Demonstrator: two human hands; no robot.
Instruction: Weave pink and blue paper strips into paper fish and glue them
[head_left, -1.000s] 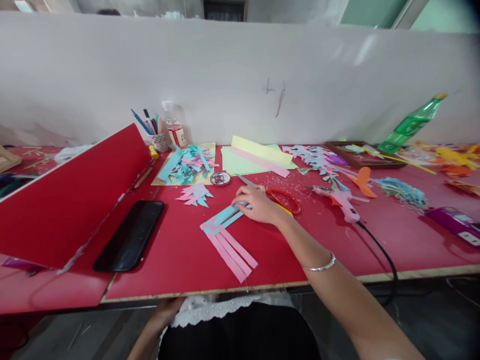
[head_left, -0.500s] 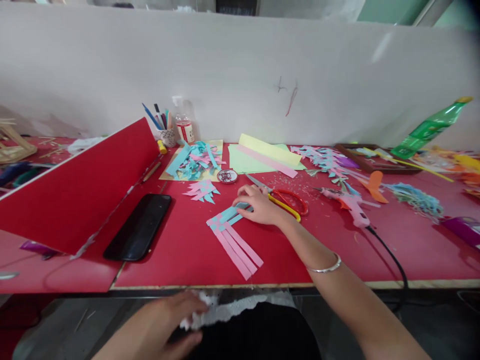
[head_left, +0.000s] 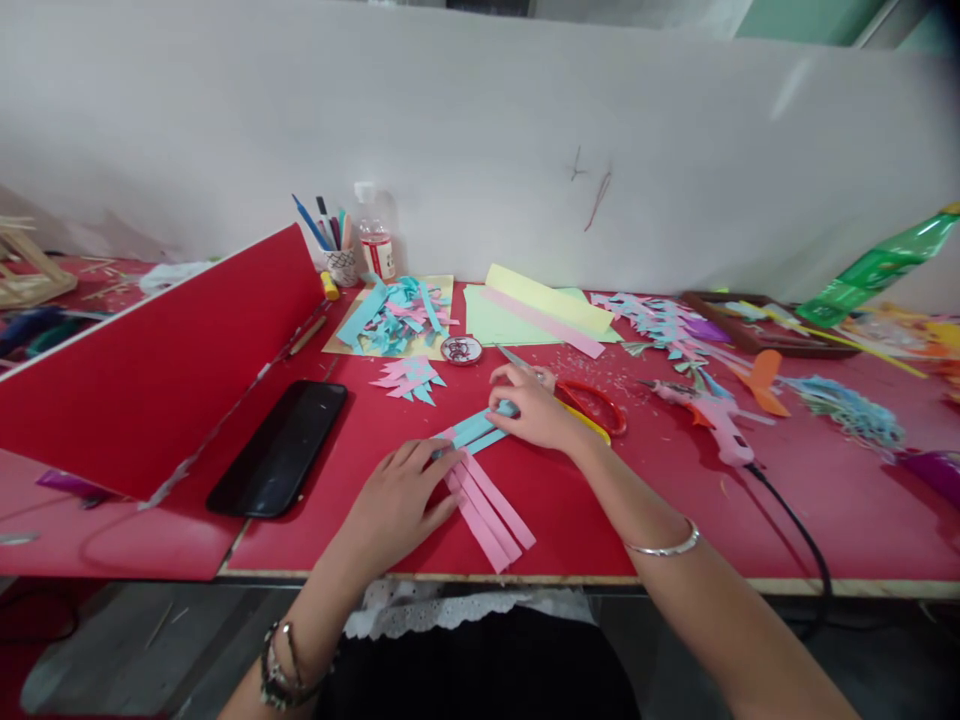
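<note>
The left hand has come up from the lap, where it sat half a second ago, and now lies flat and open at lower centre of the frame, its fingertips pressing the corner of a woven lattice of pink and light blue paper strips. A beaded bracelet circles that wrist. Both hands now steady the lattice together, which looks like readiness to work the strips again.

The lattice lies flat on the red bench, just below centre of the frame. Its loose pink tails fan toward the near edge; they look thin, matte and straight-cut. The blue tails run up and right under the right hand, which has stayed where it was, fingers curled down on the blue ends, pinning them rather than gripping. A thin silver bangle sits on that forearm.

Just beyond the right hand lie scissors with red and yellow loop handles. Right of these rests a pink glue gun with a black cord. At left lies a glossy black phone, beside a tilted red board.

Farther back sit a small pointed woven pink and blue piece, a heap of blue and pink strips on a yellow sheet, pale green and yellow paper sheets, and a cup of pens against the grey wall.
</note>
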